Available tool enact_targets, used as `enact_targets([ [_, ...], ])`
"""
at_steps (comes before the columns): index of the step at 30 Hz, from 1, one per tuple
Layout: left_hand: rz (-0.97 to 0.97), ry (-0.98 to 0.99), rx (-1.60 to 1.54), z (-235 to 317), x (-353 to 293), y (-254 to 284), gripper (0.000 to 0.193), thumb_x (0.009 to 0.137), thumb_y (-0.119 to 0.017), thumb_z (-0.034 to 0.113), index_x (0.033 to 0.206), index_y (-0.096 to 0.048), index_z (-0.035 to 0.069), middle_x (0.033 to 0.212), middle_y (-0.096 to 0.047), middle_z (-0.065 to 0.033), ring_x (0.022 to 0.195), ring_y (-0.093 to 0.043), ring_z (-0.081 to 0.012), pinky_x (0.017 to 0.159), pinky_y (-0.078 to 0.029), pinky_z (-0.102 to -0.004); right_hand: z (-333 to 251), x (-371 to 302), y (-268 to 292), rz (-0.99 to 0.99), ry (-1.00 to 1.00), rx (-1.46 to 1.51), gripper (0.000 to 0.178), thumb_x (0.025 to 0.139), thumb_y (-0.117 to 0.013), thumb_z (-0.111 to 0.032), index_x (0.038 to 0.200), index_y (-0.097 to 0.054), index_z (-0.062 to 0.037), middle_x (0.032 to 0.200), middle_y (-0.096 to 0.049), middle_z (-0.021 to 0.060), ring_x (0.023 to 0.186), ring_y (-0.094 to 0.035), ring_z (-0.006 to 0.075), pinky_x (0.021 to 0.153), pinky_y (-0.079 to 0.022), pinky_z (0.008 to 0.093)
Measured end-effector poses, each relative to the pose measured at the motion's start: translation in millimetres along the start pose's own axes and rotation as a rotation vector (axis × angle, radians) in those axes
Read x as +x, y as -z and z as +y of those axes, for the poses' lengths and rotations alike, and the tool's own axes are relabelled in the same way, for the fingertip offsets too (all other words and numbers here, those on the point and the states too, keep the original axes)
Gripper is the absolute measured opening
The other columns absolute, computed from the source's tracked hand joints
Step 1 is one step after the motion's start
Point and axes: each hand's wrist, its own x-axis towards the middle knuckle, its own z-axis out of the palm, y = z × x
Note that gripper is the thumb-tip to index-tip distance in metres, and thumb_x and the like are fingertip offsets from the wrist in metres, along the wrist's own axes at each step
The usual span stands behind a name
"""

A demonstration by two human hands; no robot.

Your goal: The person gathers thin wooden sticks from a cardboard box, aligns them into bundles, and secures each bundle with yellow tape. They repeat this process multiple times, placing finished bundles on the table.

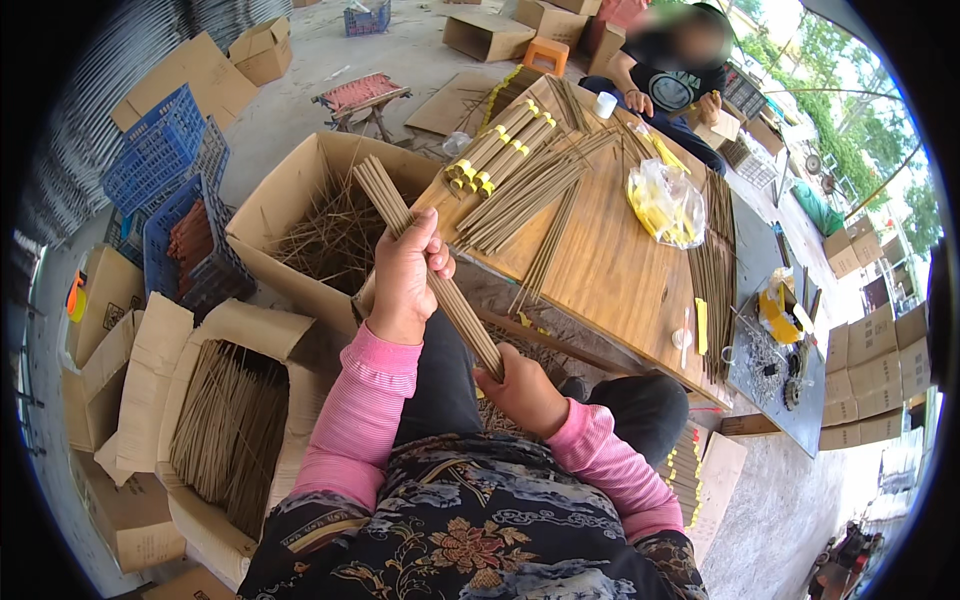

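Note:
My left hand (405,280) is wrapped round the middle of a bundle of thin brown incense sticks (462,318). Held over my lap, the bundle slants from upper left to lower right. At its lower end my right hand (526,392) is closed, fingers curled round the tips and partly hidden. Loose incense sticks (530,200) lie in rows on the wooden table (610,290) ahead. Beside them are stacked finished-looking bundles with yellow bands (500,150). A clear plastic bag (667,205) with yellow strips inside sits farther right.
Left of me stand a carton (275,200) of tangled sticks and an open carton (300,400) packed with sticks. Blue crates (160,140) are stacked beyond. Across the table a person (680,70) sits working. On the right, a grey tabletop (765,350) holds a yellow box (783,312).

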Motion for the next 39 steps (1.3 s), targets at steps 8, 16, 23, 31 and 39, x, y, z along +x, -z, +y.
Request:
enact_targets([
  [8, -0.062, 0.08, -0.032, -37, -14, -5, 0.014, 0.081, -0.061, 0.018, 0.075, -0.051, 0.01, 0.056, -0.046, 0.0011, 0.044, -0.042, -0.008, 0.041, -0.037, -0.0241, 5, 10, 5, 0.138, 0.031, -0.156, 0.024, 0.077, -0.06, -0.017, 0.077, -0.041, -0.0013, 0.057, -0.054, 0.0145, 0.049, -0.055, 0.0313, 0.045, -0.045, 0.0389],
  [16, -0.353, 0.312, -0.218, -29, -25, -4, 0.012, 0.085, -0.055, 0.022, 0.081, -0.048, 0.013, 0.052, -0.038, 0.0055, 0.04, -0.035, -0.006, 0.039, -0.031, -0.0211, -13, 5, 29, -0.572, -0.461, 1.028, 0.023, 0.085, -0.056, -0.019, 0.073, -0.039, -0.0079, 0.048, -0.043, 0.0015, 0.034, -0.039, 0.0092, 0.032, -0.032, 0.0234],
  [23, 0.007, 0.147, 0.007, -40, -22, -10, 0.02, 0.082, -0.061, 0.023, 0.075, -0.047, 0.01, 0.053, -0.042, 0.0022, 0.041, -0.041, -0.0079, 0.038, -0.036, -0.0235, -1, 0, 1, 0.152, -0.076, -0.127, 0.035, 0.078, -0.063, -0.028, 0.076, -0.041, -0.0006, 0.057, -0.053, 0.0198, 0.052, -0.055, 0.0349, 0.045, -0.044, 0.037],
  [31, -0.217, 0.28, -0.002, -51, -46, -21, 0.015, 0.082, -0.06, 0.022, 0.08, -0.048, 0.013, 0.054, -0.042, 0.0034, 0.043, -0.041, -0.0074, 0.04, -0.035, -0.0231, 23, 17, 12, -0.202, 0.08, 0.531, 0.031, 0.078, -0.065, -0.024, 0.084, -0.048, 0.0007, 0.059, -0.054, 0.0058, 0.051, -0.055, 0.0181, 0.05, -0.046, 0.0345],
  [39, -0.368, 0.211, -0.282, -2, 5, 1, 0.02, 0.089, -0.049, 0.025, 0.084, -0.053, 0.006, 0.055, -0.043, 0.0031, 0.044, -0.038, -0.0064, 0.042, -0.033, -0.0207, 0, -6, 34, -0.773, -0.586, 1.301, 0.013, 0.084, -0.056, -0.009, 0.079, -0.045, -0.005, 0.05, -0.039, -0.0032, 0.036, -0.038, 0.0054, 0.032, -0.033, 0.0202],
])
